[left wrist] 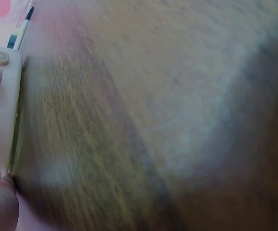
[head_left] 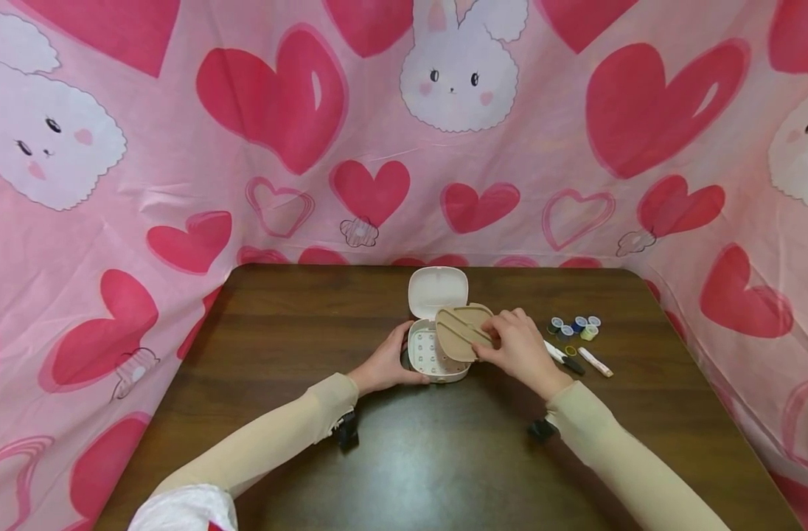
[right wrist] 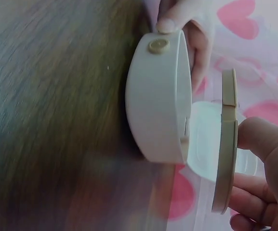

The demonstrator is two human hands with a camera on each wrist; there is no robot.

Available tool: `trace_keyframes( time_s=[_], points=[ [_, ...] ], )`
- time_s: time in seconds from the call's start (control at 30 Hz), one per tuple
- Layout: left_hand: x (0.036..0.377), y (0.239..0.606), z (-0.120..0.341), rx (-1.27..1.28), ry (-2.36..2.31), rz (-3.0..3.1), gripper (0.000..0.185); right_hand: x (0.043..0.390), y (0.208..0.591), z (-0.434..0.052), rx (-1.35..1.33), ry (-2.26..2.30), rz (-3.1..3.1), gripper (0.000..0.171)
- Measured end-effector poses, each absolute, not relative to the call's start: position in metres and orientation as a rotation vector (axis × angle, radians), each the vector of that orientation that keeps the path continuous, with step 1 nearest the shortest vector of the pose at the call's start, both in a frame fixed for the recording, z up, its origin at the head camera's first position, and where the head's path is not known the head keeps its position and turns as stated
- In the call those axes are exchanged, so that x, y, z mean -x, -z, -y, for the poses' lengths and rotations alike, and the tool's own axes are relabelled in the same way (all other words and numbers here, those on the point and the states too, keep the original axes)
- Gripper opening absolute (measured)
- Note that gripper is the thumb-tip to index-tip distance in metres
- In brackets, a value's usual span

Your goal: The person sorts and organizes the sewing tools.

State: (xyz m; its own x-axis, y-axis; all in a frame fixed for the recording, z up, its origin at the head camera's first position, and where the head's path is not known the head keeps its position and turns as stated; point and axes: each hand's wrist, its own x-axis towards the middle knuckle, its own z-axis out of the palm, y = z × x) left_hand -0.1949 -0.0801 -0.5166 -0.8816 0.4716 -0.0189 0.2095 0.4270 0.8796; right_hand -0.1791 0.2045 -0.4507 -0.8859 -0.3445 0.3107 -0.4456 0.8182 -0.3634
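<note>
Head view: found the white box point(head_left: 449, 378) standing open on the brown bench point(head_left: 278, 317), with its lid point(head_left: 438, 291) swung back behind its far edge and rows of small round marks showing on its floor. Saw the tan tray point(head_left: 455, 338) over the right part of the box, slightly tilted, with long lines across its face; from the right wrist, saw it nearly edge-on and apart from the box's rim. Noted the right hand point(head_left: 515, 346) just right of the box, grip clamped on the tray, thumb and fingers pinching it. Noted the left hand point(head_left: 387, 361) at the box's left side, grip clamped round its wall; from the right wrist, saw the left thumb near a round button point(right wrist: 159, 45) on the box's front. Farther right of the box, spotted a cluster of small spools point(head_left: 579, 324), some dark or blue, one pale yellow. Nearer than these, still right of the box, made out a yellow ring point(head_left: 571, 355), a black-and-white marker point(head_left: 572, 364) and a pale pen point(head_left: 596, 362). Beyond the box, saw a pink cloth point(head_left: 377, 140) printed with hearts and rabbit faces.
</note>
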Motion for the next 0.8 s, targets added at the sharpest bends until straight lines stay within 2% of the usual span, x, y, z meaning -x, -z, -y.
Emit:
trace_keyframes(
  time_s=[0.37,0.8],
  points=[
    [0.194,0.518,0.08,-0.577,-1.442,-2.411,0.117,0.181,0.453,-0.235,-0.512,-0.621,2.766,0.027],
    [0.194,0.516,0.079,-0.561,-1.409,-2.419,0.116,0.201,0.46,-0.258,-0.405,-0.614,2.778,0.034]
  ],
)
